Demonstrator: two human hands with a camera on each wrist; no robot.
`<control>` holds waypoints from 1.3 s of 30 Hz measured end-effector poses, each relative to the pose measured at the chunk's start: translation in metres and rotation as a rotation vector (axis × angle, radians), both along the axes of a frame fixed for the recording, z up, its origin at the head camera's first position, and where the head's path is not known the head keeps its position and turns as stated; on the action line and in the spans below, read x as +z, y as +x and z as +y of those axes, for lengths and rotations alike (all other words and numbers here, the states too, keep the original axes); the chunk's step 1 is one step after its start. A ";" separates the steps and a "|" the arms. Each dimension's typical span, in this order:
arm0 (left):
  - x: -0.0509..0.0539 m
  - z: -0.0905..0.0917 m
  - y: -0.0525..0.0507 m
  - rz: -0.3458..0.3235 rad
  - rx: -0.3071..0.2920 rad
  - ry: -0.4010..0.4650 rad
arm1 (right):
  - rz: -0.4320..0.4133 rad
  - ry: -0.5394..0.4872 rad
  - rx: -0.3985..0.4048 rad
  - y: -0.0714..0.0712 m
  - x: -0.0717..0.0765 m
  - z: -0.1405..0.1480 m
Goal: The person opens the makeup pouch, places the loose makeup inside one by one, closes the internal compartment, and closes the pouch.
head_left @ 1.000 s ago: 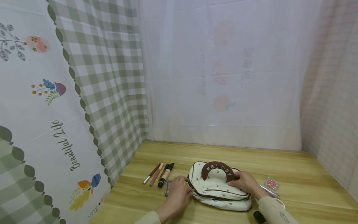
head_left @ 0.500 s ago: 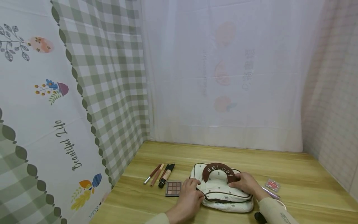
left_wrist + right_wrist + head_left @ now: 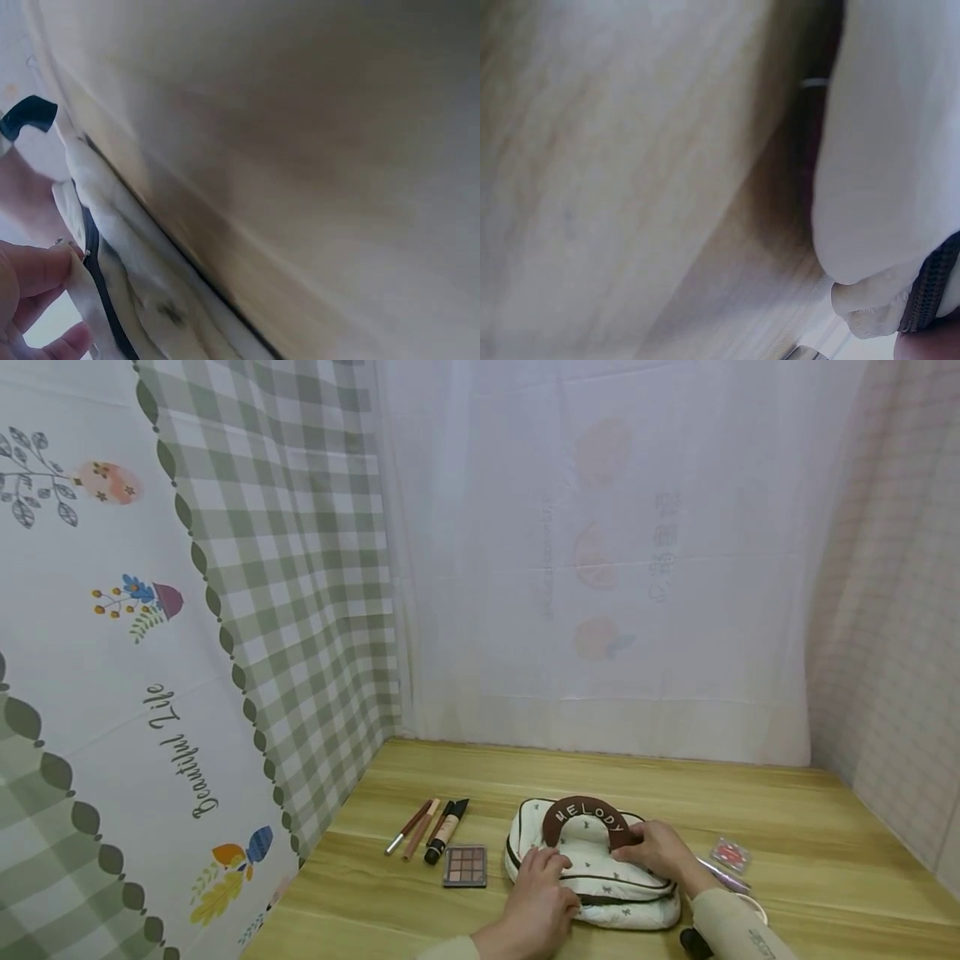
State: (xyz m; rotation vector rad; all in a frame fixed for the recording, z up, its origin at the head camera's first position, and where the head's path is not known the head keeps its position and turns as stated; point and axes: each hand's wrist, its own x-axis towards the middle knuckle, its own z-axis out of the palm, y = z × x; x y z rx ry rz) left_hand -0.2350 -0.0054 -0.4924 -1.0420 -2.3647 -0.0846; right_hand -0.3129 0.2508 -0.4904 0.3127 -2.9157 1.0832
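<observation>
A white pouch with small dark bow prints, dark zip edges and a brown MELODY handle lies on the table. At its front left, my left hand pinches the zip's small metal pull, seen in the left wrist view beside the dark zip. My right hand grips the right end of the handle, its thumb and fingers round it. In the right wrist view the pale cloth and a piece of dark zip show at the right.
Left of the pouch lie a palette, a tube and several slim pencils. To the right are a small clear case, a purple pen and a black item partly under the right sleeve.
My left hand has moved right along the pouch's front edge, uncovering the palette. My right hand keeps its hold on the handle.
</observation>
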 end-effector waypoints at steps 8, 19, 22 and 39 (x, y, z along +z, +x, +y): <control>0.000 0.048 -0.006 0.102 -0.025 -0.132 | 0.053 0.021 0.018 0.000 -0.001 0.000; 0.002 0.029 -0.021 -0.040 -0.043 -0.076 | 0.023 -0.008 0.022 -0.001 -0.003 0.001; 0.009 0.016 -0.033 -0.060 -0.001 0.031 | 0.026 -0.023 0.051 0.000 -0.002 0.002; 0.018 -0.014 -0.112 -0.733 0.061 0.295 | 0.035 -0.002 0.075 0.005 0.010 0.004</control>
